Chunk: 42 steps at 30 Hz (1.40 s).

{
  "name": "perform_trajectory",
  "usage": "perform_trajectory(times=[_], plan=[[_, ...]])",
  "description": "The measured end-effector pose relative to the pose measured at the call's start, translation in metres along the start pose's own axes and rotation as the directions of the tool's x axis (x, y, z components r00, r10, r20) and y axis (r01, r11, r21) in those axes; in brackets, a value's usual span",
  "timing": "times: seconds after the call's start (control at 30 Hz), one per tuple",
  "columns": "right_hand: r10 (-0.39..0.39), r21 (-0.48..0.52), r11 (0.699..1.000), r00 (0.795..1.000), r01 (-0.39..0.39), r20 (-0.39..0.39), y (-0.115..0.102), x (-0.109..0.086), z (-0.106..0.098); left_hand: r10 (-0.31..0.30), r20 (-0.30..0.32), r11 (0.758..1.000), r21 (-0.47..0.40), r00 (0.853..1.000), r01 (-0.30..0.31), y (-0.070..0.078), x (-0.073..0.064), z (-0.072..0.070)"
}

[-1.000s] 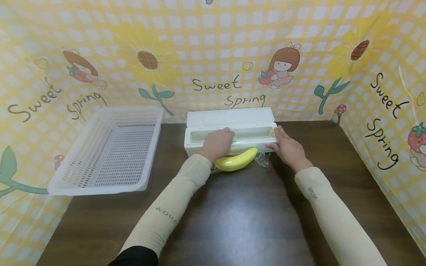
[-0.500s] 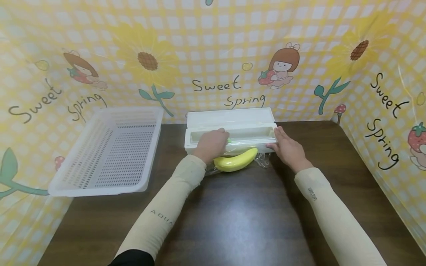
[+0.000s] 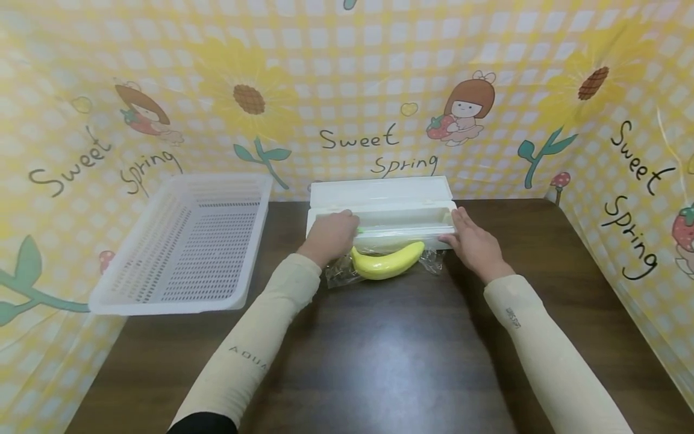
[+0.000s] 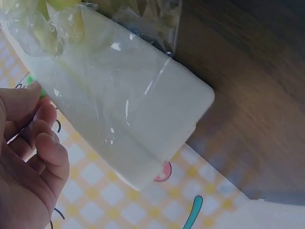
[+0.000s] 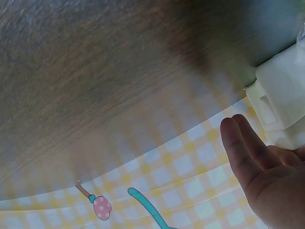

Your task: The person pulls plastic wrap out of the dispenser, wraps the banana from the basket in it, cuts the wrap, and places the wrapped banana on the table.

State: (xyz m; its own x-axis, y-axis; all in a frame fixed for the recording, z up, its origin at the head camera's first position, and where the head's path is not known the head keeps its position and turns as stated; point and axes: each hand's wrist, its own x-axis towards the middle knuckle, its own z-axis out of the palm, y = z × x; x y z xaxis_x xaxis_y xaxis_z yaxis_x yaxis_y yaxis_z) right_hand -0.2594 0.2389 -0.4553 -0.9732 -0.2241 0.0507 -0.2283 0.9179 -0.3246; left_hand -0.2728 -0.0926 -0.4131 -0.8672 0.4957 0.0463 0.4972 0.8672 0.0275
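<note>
A white cling film dispenser box (image 3: 379,191) stands at the back of the table, its lid raised. Along its front edge runs a cutter track, and my left hand (image 3: 332,235) pinches the small green slide cutter (image 4: 38,87) there between thumb and fingertips. Clear cling film (image 3: 341,276) drapes down the box's front and lies crumpled around a yellow banana (image 3: 389,264) just before it. My right hand (image 3: 478,246) rests against the box's right end, fingers straight, with the thumb toward the front face.
To the left is a white slotted plastic basket (image 3: 211,241). A yellow checked cloth (image 3: 347,78) hangs behind and at both sides of the dark wooden table (image 3: 390,361).
My left hand has slid leftward along the box's front edge with the green slide cutter, uncovering more film left of the banana. The right hand has kept its place at the box end.
</note>
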Motion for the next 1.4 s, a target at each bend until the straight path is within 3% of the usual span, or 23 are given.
perform_trajectory(times=[0.6, 0.93, 1.17, 1.4], plan=[[0.001, 0.001, 1.0, 1.0, -0.001, -0.007, 0.002, -0.002, 0.004, -0.028, -0.013, 0.998, 0.053, 1.0, 0.029, -0.022, -0.016, 0.0], [-0.02, 0.011, 1.0, 0.999, 0.02, -0.026, 0.0, -0.001, 0.008, 0.006, -0.014, 0.997, 0.082, 1.0, -0.005, -0.031, -0.025, -0.008], [-0.017, -0.002, 1.0, 0.999, 0.017, -0.035, 0.001, -0.001, 0.005, -0.011, -0.041, 0.995, 0.099, 0.999, 0.015, -0.043, -0.034, -0.012], [-0.02, 0.002, 1.0, 1.0, 0.02, -0.023, -0.001, -0.004, 0.001, -0.038, -0.018, 0.995, 0.088, 0.999, 0.039, -0.049, -0.039, -0.014]])
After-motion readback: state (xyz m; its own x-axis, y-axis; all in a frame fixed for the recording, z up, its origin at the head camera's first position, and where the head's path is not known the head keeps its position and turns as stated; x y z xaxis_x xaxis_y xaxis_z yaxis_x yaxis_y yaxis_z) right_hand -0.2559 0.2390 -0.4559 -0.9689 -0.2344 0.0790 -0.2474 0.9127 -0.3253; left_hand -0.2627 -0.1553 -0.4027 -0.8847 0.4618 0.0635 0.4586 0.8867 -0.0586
